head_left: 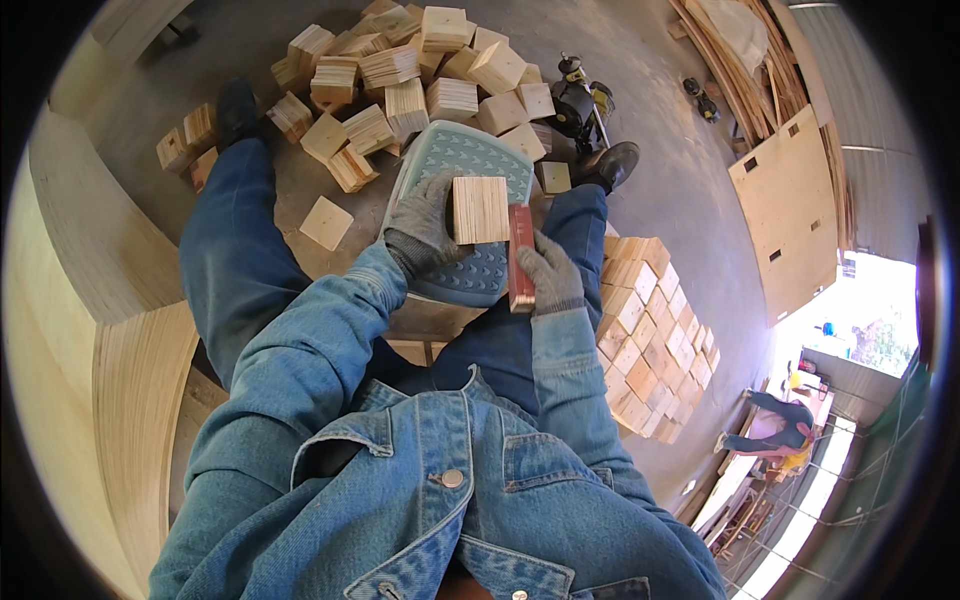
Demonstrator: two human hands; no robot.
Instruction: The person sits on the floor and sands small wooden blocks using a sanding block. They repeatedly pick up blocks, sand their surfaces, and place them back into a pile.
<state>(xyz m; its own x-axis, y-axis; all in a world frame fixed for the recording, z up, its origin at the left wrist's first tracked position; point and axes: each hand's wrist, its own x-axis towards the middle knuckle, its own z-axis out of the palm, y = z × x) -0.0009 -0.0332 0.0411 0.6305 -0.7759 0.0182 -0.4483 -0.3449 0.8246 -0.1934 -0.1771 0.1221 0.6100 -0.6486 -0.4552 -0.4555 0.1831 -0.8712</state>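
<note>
Over the blue-green plastic stool (465, 150), a squarish wooden block (482, 210) sits in the left hand (424, 222), its striped face turned up toward the head. That hand is part closed, gripping the block by its left side; the far fingers are hidden, as is whether the block also rests on the stool. The right hand (552, 275) is curled around the lower part of a narrow red bar (521, 258), holding it lengthwise at the block's right side; whether the two touch is hard to tell.

The block looks stiff and moderately heavy for its size, unlikely to bend or dent under a firm squeeze. Its thin layers may be glued or merely pressed together, so a hold across the whole stack, on two opposite sides, seems safest. Corners and edges could splinter; the gray gloves (560, 297) should help there and add some grip on dry wood. The bar seems rigid too, slim enough to grasp by its long sides near one end.

Similar pieces lie in a loose pile (405, 68) beyond the stool, and in a neat stack (655, 345) to the right.
</note>
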